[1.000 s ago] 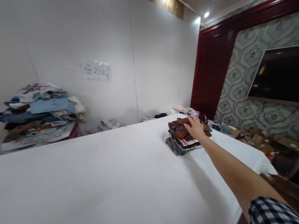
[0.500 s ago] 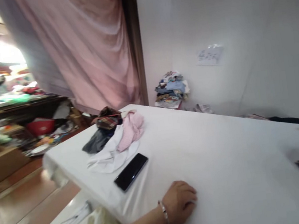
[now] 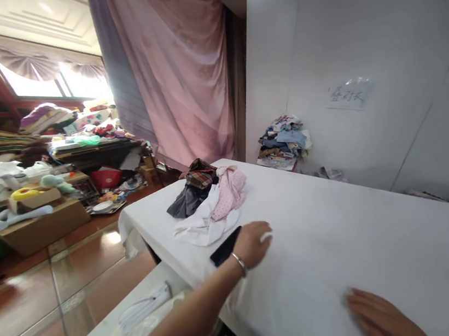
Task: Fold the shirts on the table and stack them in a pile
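Note:
My left hand (image 3: 253,244), with a bangle at the wrist, hovers over or rests on the white-covered table (image 3: 319,232); I cannot tell which. Its fingers bend slightly, the thumb is apart, and nothing is held. Partly hidden behind its wrist lies a black phone (image 3: 225,246). Just beyond are crumpled clothes: a white garment (image 3: 199,225), a pink dotted one (image 3: 229,189), a dark grey one (image 3: 187,201) and a plaid one (image 3: 199,175). At the lower right, my right hand (image 3: 382,315) is slightly blurred, fingers stretched out over the tabletop, holding nothing.
A stack of folded clothes (image 3: 285,141) stands beyond the far table edge by the wall. A pink curtain (image 3: 183,74) hangs behind. Left of the table are a tiled floor (image 3: 92,268), a cardboard box (image 3: 45,224) and a low white surface (image 3: 105,329) holding plastic bags.
My left hand has reached forward, towards the clothes, and now covers part of the phone. My right hand has come into view. The view has turned left; dark cloth at the right edge is gone from sight.

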Demonstrator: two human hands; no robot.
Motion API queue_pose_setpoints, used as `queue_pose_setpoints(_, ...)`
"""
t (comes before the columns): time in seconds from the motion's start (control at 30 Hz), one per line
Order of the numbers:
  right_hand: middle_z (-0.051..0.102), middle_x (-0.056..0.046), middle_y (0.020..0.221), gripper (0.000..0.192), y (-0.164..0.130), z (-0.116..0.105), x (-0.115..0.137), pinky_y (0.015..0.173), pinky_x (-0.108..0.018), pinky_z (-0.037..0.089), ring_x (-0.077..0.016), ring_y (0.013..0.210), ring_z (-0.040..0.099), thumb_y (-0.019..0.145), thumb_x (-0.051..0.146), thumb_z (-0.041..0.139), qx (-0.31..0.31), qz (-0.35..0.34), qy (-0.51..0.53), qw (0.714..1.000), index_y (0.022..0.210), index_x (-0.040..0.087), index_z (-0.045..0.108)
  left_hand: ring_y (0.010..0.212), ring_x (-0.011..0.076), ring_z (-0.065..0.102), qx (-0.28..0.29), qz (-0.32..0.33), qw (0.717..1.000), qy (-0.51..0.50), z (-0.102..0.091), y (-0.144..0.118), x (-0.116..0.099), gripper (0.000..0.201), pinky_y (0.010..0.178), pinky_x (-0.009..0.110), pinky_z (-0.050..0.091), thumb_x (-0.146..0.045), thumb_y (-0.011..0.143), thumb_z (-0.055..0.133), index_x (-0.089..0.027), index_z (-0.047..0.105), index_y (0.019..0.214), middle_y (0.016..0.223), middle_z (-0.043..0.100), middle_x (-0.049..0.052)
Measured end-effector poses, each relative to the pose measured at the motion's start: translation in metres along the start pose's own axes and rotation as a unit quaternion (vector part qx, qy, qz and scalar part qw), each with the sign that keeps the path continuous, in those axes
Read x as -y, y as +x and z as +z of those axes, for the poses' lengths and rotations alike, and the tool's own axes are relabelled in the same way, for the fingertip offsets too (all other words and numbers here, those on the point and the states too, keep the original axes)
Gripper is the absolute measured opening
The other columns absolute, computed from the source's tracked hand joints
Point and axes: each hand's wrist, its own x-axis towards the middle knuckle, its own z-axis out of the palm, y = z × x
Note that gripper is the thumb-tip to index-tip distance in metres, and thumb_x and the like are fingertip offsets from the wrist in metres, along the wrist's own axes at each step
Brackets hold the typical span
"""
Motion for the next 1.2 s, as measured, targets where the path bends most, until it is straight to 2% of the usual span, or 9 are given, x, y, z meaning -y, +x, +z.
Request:
queue_pose_setpoints(0.13, 0.064, 0.000, 0.123, 0.037, 0.028, 0.013, 0.043, 0.095, -0.030, 0.052, -0.0199, 0.113, 0.060, 0.086, 0.032, 0.058, 0.034, -0.050, 0.012, 0.998, 0.123, 0.036, 0.061, 0.110, 0.0200, 0.059, 0.001, -0.168, 0.978, 0.121, -0.040, 0.030, 0.070, 0.027, 0.096, 0.033, 0.044, -0.026, 0.088, 0.048, -0.020, 0.060, 0.111, 0.120, 0.063, 0.008)
queue_pose_setpoints(0.27, 0.066, -0.002, 0.120, 0.032, 0.046, 0.030, 0.058, 0.093, -0.032, 0.053, -0.0215, 0.110, 0.062, 0.085, 0.031, 0.057, 0.007, -0.031, 0.038, 0.999, 0.115, 0.035, 0.067, 0.112, 0.0279, 0.056, 0.016, -0.241, 0.955, 0.171, -0.047, 0.051, 0.115, 0.034, 0.092, 0.041, 0.045, -0.036, 0.083, 0.055, -0.017, 0.058, 0.112, 0.121, 0.059, 0.014)
queue_pose_setpoints(0.37, 0.067, 0.001, 0.116, 0.030, 0.052, 0.043, 0.055, 0.092, -0.042, 0.054, -0.0267, 0.108, 0.063, 0.082, 0.035, 0.056, -0.022, 0.025, 0.098, 0.995, 0.107, 0.045, 0.068, 0.115, 0.0336, 0.052, 0.028, -0.281, 0.940, 0.194, -0.038, 0.062, 0.131, 0.045, 0.090, 0.044, 0.046, -0.040, 0.077, 0.062, -0.014, 0.058, 0.113, 0.121, 0.057, 0.018)
queue_pose_setpoints(0.47, 0.068, 0.004, 0.111, 0.029, 0.054, 0.049, 0.052, 0.094, -0.051, 0.051, -0.0320, 0.109, 0.061, 0.078, 0.043, 0.057, -0.025, 0.101, 0.176, 0.979, 0.100, 0.060, 0.065, 0.117, 0.0344, 0.051, 0.030, -0.306, 0.931, 0.199, -0.030, 0.072, 0.140, 0.036, 0.091, 0.045, 0.045, -0.033, 0.080, 0.060, -0.013, 0.060, 0.109, 0.122, 0.055, 0.019)
queue_pose_setpoints(0.67, 0.069, 0.006, 0.109, 0.024, 0.057, 0.042, 0.054, 0.099, -0.050, 0.047, -0.0323, 0.112, 0.058, 0.077, 0.049, 0.054, 0.000, 0.167, 0.232, 0.958, 0.092, 0.063, 0.065, 0.104, 0.0220, 0.058, 0.024, -0.356, 0.920, 0.161, -0.044, 0.098, 0.145, 0.030, 0.088, 0.042, 0.049, -0.034, 0.089, 0.054, -0.016, 0.058, 0.112, 0.117, 0.059, 0.010)
queue_pose_setpoints(0.83, 0.069, 0.005, 0.109, 0.023, 0.059, 0.037, 0.055, 0.097, -0.043, 0.049, -0.0310, 0.112, 0.058, 0.074, 0.050, 0.057, 0.005, 0.177, 0.247, 0.953, 0.092, 0.062, 0.066, 0.099, 0.0203, 0.060, -0.028, -0.353, 0.928, 0.118, -0.080, 0.131, 0.125, 0.032, 0.084, 0.041, 0.051, -0.036, 0.089, 0.054, -0.016, 0.057, 0.114, 0.114, 0.060, 0.008)
queue_pose_setpoints(1.0, 0.071, 0.001, 0.103, 0.019, 0.060, 0.034, 0.053, 0.095, -0.047, 0.051, -0.0335, 0.104, 0.063, 0.072, 0.052, 0.061, -0.035, 0.225, 0.319, 0.920, 0.087, 0.051, 0.072, 0.107, 0.0238, 0.058, -0.115, -0.268, 0.953, 0.081, -0.102, 0.179, 0.074, 0.038, 0.088, 0.034, 0.045, -0.026, 0.096, 0.029, -0.011, 0.061, 0.112, 0.114, 0.064, 0.015)
queue_pose_setpoints(1.1, 0.072, -0.006, 0.102, 0.029, 0.062, 0.021, 0.041, 0.089, -0.050, 0.053, -0.0355, 0.101, 0.065, 0.069, 0.052, 0.067, -0.141, 0.319, 0.411, 0.842, 0.092, 0.036, 0.074, 0.105, 0.0210, 0.059, -0.114, -0.149, 0.982, 0.037, -0.079, 0.194, 0.023, 0.038, 0.089, 0.031, 0.044, -0.023, 0.094, 0.029, -0.010, 0.059, 0.114, 0.111, 0.067, 0.011)
queue_pose_setpoints(1.2, 0.069, -0.010, 0.111, 0.046, 0.062, -0.002, 0.024, 0.085, -0.050, 0.054, -0.0336, 0.104, 0.064, 0.067, 0.053, 0.071, -0.255, 0.352, 0.538, 0.722, 0.105, 0.029, 0.069, 0.097, 0.0193, 0.062, -0.045, 0.010, 0.999, -0.029, -0.023, 0.172, -0.044, 0.030, 0.087, 0.030, 0.047, -0.020, 0.090, 0.039, -0.012, 0.065, 0.103, 0.099, 0.071, 0.007)
